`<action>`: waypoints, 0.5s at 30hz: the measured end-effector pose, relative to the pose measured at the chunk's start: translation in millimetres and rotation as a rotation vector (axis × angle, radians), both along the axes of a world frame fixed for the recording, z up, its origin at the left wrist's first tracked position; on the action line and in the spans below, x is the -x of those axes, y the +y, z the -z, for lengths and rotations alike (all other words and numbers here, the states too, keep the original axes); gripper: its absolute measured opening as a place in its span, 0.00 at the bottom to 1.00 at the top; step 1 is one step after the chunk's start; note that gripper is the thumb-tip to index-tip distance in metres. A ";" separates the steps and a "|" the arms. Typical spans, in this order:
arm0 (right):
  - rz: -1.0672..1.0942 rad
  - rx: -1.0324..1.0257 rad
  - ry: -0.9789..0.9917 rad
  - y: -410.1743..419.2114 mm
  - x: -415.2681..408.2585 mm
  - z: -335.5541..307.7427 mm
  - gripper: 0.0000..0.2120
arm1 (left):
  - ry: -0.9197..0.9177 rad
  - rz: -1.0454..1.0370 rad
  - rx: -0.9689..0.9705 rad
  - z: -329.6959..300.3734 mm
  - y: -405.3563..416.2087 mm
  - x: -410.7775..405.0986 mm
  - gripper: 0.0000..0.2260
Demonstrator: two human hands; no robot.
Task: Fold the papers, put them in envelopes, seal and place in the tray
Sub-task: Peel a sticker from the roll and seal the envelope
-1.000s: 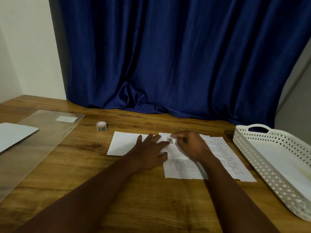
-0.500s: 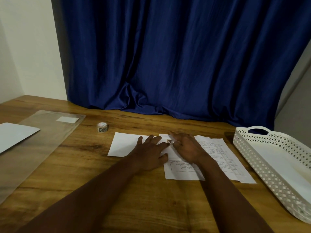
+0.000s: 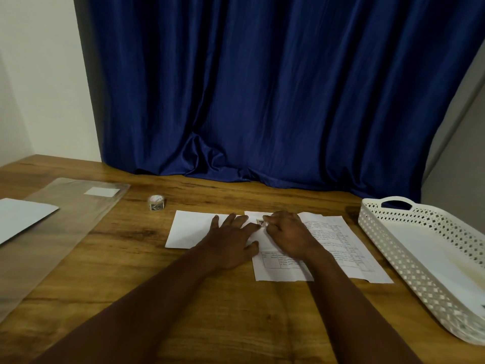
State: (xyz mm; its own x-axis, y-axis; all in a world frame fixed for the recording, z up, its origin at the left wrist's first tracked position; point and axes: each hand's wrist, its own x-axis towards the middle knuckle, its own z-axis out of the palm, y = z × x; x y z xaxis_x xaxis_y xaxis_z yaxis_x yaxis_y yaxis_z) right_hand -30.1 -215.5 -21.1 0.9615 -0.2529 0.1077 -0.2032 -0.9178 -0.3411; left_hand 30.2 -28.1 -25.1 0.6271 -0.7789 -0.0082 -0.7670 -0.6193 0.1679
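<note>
A white envelope (image 3: 191, 228) lies flat on the wooden table in front of me. My left hand (image 3: 231, 240) rests palm down on its right part, fingers spread. My right hand (image 3: 288, 235) sits just to the right, its curled fingertips pinched on a small dark sticker (image 3: 260, 223) that lies against the envelope. Under and to the right of my hands lie printed papers (image 3: 338, 248) with tables of text. The white perforated tray (image 3: 388, 258) stands at the right edge, with something white and flat inside it.
A small roll of stickers (image 3: 156, 202) stands behind the envelope to the left. A clear plastic sleeve (image 3: 52, 232) and a white sheet (image 3: 18, 219) lie at the far left. A blue curtain (image 3: 262, 101) hangs along the table's back edge.
My right hand lowered the sticker onto the envelope and now presses at it. The left hand has stayed flat on the envelope.
</note>
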 end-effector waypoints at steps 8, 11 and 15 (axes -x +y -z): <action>0.182 -0.085 -0.157 6.1 -11.0 3.8 0.22 | -0.012 0.003 0.040 3.8 -1.6 -4.1 0.28; 0.195 -0.121 -0.180 4.7 -15.4 5.3 0.20 | -0.026 0.000 0.075 4.1 -1.4 -3.8 0.27; 0.142 -0.007 -0.151 2.6 -12.5 4.0 0.22 | -0.100 -0.018 0.046 2.8 -1.0 -4.9 0.32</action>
